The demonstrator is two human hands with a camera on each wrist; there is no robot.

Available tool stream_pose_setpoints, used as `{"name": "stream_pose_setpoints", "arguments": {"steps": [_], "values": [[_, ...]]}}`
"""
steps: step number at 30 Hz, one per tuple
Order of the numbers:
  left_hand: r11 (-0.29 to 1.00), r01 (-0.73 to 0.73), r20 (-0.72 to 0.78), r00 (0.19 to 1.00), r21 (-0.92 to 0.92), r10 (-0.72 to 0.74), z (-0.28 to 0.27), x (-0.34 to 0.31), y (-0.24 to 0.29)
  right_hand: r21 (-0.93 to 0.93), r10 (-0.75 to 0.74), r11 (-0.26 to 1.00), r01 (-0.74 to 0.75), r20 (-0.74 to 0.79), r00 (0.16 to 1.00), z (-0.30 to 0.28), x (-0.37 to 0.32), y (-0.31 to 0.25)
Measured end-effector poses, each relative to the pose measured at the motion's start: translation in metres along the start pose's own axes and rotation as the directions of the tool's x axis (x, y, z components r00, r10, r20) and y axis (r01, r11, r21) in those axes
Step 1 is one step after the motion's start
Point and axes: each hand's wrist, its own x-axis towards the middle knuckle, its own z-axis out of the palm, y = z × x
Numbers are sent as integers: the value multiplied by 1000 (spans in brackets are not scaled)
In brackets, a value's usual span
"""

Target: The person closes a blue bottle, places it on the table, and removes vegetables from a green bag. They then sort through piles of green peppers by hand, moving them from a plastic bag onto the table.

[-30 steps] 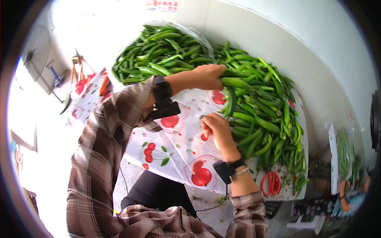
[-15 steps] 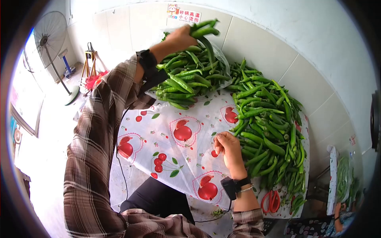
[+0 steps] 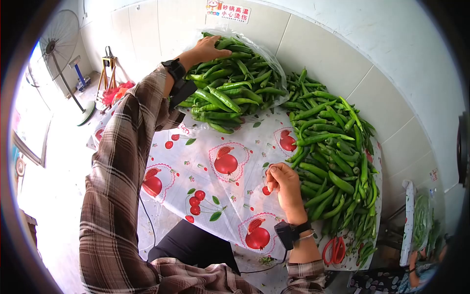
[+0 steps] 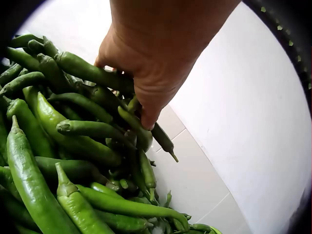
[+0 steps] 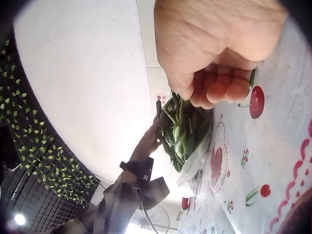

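In the head view, my left hand (image 3: 204, 51) lies on green peppers (image 3: 229, 93) heaped in a clear plastic bag. The left wrist view has this hand (image 4: 151, 68) arched over the heap, its thumb against a pepper (image 4: 136, 129); the other fingers are mostly hidden. My right hand (image 3: 286, 186) stays low over the patterned cloth, left of a loose pile of peppers (image 3: 338, 161). Its fingers (image 5: 224, 90) are loosely curled with no pepper in them.
Red-handled scissors (image 3: 334, 251) lie at the cloth's (image 3: 196, 161) front right edge. A tiled wall (image 3: 323, 54) with a sign (image 3: 229, 12) stands behind the peppers. A fan (image 3: 51, 46) is at the far left, and part of another person (image 3: 416, 279) shows at lower right.
My left hand moved from the loose pile to the bag carrying several peppers, then came down onto the bagged heap, its fingers loosened. My right hand has hardly moved.
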Motion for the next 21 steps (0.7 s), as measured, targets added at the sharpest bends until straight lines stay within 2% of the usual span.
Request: {"name": "stream_pose_setpoints", "arguments": {"steps": [5, 10, 11, 12, 13, 15, 16, 18, 19, 21], "values": [[996, -1, -166, 986, 93, 16, 4, -7, 1, -14, 10, 1000, -10, 7, 1000, -1, -1, -2], [948, -293, -381, 868, 124, 318, 5, -19, 14, 30, -32, 999, 31, 43, 999, -8, 4, 10], [937, -347, -374, 866, 29, 332, -1, -40, 37, 37, -21, 999, 20, 36, 999, -7, 4, 9], [927, -376, -366, 860, 18, 356, 3, -51, 45, 35, -30, 999, 29, 31, 999, -5, 3, 6], [912, -386, -327, 887, -136, 327, 2, -78, 68, -1, -32, 999, 32, 63, 997, -7, 2, 6], [837, -280, -143, 960, -471, 241, 7, -121, 97, 13, -33, 999, 32, 73, 997, -5, 0, 1], [794, -289, -128, 957, -536, 261, 10, -143, 111, 12, -29, 1000, 28, 59, 998, -5, 0, 2], [660, -148, 18, 971, -737, 238, 21, -172, 122, 3, -49, 999, 48, 70, 996, -5, 1, 4], [568, -126, 21, 969, -814, 245, 32, -181, 126, 0, -45, 999, 45, 67, 997, -6, 2, 5], [455, 12, 105, 979, -890, 178, 51, -194, 132, 2, -50, 999, 50, 63, 997, -6, 2, 5]]}}
